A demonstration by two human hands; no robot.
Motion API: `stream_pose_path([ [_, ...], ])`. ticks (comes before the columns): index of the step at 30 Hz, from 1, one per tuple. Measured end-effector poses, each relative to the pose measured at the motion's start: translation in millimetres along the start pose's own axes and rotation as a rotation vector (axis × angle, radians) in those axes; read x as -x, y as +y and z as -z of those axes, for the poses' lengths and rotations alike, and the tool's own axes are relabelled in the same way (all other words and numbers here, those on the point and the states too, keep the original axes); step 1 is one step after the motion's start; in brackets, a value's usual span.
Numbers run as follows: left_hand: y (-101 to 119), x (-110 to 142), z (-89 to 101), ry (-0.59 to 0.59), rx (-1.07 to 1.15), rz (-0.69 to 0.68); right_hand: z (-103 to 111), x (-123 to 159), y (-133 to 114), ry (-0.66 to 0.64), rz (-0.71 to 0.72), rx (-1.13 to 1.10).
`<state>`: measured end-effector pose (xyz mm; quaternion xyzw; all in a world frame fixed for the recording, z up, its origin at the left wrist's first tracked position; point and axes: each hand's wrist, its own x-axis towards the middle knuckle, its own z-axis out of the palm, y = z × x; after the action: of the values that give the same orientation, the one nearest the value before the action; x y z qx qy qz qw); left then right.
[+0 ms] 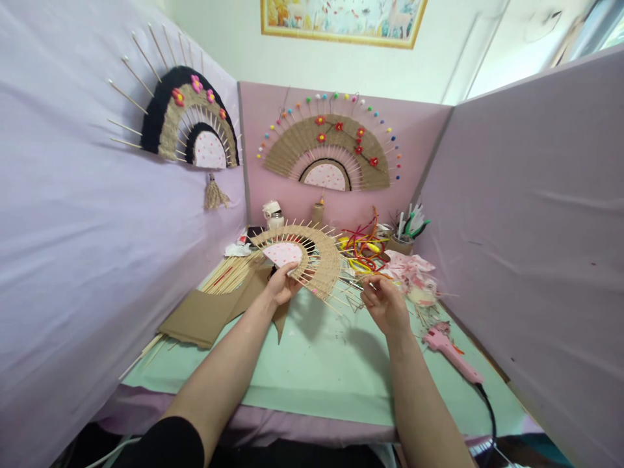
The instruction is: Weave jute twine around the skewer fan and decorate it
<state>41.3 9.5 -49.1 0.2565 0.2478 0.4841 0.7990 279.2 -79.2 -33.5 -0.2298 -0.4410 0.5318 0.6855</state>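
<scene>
My left hand (283, 284) is closed on the base of a half-round woven fan (319, 257), made of tan twine wound over wooden sticks with a pink dotted centre. The fan is held up above the green mat (316, 364), tilted to the right. My right hand (385, 302) is just right of the fan's lower edge, its fingers pinched together near the stick ends. What the pinch holds is too small to make out.
A pink glue gun (451, 351) lies on the mat's right side, cord trailing toward me. Brown cardboard (205, 315) and loose sticks (231, 273) lie left. Coloured pipe cleaners (363, 250), pink scraps and a tool cup (402, 240) sit behind. Finished fans hang on the partition walls.
</scene>
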Motion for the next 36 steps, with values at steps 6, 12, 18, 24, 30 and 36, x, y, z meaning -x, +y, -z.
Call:
stream_pose_path([
  [6,-0.1,0.9,0.6,-0.021,-0.010,0.021,1.9,-1.1,1.7,0.036,-0.054,-0.017],
  [12,1.0,5.4,-2.4,-0.059,-0.009,-0.001,4.9,-3.7,3.5,0.053,-0.175,-0.137],
  [18,-3.8,8.7,-6.9,-0.125,-0.062,0.012,5.1,-3.2,4.9,-0.005,-0.359,-0.185],
  [24,-13.8,10.2,-10.6,-0.129,-0.120,0.065,5.9,-4.4,8.0,-0.006,-0.485,-0.186],
  [30,-10.3,9.5,-9.3,-0.132,-0.130,0.026,7.1,-5.6,8.6,0.026,-0.466,-0.214],
  [36,-8.1,6.6,-8.0,-0.096,-0.068,0.008,6.3,-5.8,6.3,0.067,-0.368,-0.223],
])
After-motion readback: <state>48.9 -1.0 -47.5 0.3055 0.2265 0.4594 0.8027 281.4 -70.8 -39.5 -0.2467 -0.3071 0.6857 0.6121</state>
